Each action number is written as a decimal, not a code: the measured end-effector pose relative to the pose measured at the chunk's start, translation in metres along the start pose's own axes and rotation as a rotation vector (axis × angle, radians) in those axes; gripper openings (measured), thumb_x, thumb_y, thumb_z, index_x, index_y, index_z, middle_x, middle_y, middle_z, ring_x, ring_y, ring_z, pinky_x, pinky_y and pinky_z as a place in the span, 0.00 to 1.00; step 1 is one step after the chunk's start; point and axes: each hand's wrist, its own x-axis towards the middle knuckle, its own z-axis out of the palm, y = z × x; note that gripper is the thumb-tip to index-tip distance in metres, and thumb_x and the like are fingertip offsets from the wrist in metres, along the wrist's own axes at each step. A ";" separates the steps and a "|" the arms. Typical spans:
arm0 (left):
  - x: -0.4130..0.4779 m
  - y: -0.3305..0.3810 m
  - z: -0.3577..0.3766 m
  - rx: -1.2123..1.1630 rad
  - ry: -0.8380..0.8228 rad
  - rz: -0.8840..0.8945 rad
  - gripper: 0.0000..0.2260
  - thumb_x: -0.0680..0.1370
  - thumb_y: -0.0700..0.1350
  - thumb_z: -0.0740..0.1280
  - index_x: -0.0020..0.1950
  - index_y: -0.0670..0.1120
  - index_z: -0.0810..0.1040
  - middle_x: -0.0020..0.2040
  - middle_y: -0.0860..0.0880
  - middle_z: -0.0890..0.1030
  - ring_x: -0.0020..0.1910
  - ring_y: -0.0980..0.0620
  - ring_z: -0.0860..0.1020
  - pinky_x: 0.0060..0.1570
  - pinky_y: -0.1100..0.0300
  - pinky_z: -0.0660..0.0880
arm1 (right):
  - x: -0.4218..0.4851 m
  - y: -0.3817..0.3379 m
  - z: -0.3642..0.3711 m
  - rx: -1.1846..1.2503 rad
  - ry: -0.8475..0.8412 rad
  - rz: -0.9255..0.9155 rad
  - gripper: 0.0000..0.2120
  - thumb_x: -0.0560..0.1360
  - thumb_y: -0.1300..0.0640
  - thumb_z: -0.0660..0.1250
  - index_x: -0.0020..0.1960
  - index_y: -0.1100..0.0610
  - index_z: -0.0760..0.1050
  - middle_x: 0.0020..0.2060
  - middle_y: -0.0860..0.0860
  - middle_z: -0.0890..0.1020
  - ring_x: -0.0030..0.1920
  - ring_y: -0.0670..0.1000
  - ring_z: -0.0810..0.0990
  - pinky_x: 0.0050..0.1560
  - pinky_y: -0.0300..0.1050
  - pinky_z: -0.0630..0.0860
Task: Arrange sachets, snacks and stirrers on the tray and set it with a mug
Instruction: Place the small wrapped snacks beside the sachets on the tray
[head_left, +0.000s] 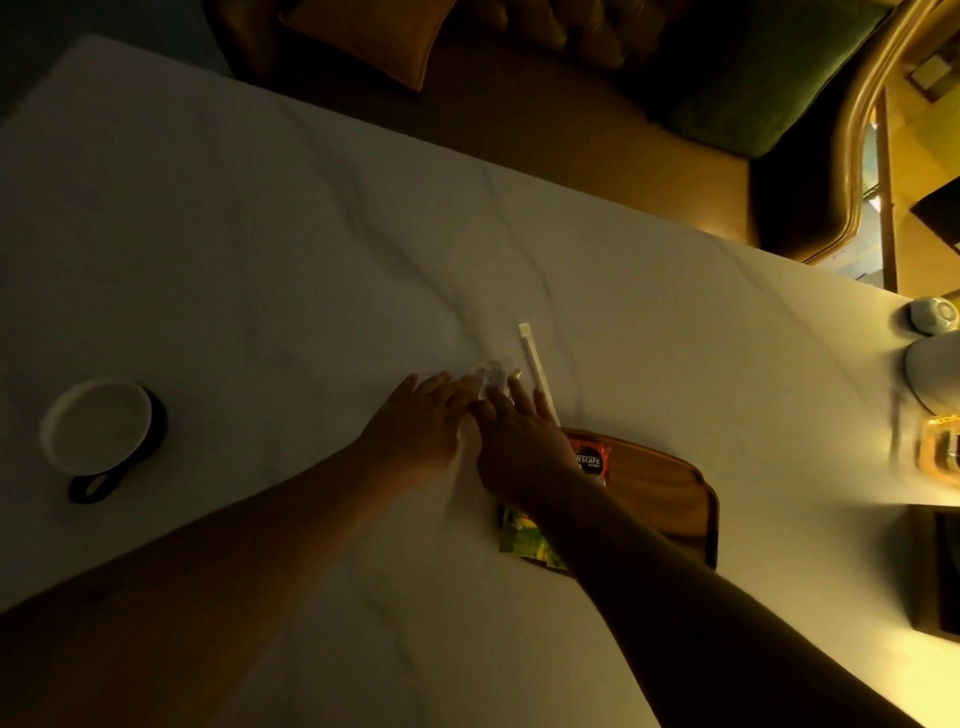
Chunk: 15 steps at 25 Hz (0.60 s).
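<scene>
A brown wooden tray (680, 493) lies on the white marble table (260, 234), near its right side. On the tray lie a red Nescafe sachet (592, 460) and a green packet (522, 532), both partly under my right forearm. Just beyond the tray a long white wrapped stirrer (532, 358) rests on the table. My left hand (421, 421) and my right hand (519, 441) lie flat side by side, fingertips touching a small clear-white sachet (491, 375) on the tabletop. Whether either hand grips it is unclear. A white mug with a black handle (98, 434) stands far left.
At the table's right edge sit a small round white object (932, 314), a larger white vessel (935, 364) and a glass item (940, 457) under bright light. Beyond the far edge stand a cushioned sofa (571, 31) and a chair with a green seat (769, 78).
</scene>
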 end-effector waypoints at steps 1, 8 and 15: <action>-0.010 -0.003 0.000 0.006 0.013 0.002 0.29 0.76 0.48 0.64 0.76 0.46 0.61 0.74 0.44 0.70 0.72 0.42 0.67 0.71 0.42 0.62 | -0.003 -0.007 0.002 -0.008 0.010 -0.024 0.32 0.77 0.52 0.56 0.79 0.54 0.50 0.80 0.59 0.52 0.78 0.63 0.41 0.75 0.65 0.40; -0.093 -0.021 0.011 -0.017 0.099 -0.187 0.31 0.69 0.50 0.74 0.68 0.42 0.69 0.58 0.39 0.79 0.58 0.38 0.77 0.59 0.44 0.74 | -0.022 -0.055 0.017 0.067 0.061 -0.078 0.24 0.74 0.56 0.59 0.70 0.53 0.67 0.66 0.57 0.77 0.69 0.61 0.69 0.71 0.64 0.62; -0.108 -0.035 0.006 -0.060 0.064 -0.373 0.29 0.70 0.56 0.73 0.65 0.43 0.74 0.52 0.41 0.79 0.51 0.39 0.76 0.47 0.47 0.76 | 0.006 -0.055 0.006 0.132 0.093 0.162 0.23 0.76 0.53 0.65 0.69 0.56 0.68 0.63 0.57 0.76 0.59 0.58 0.75 0.55 0.55 0.75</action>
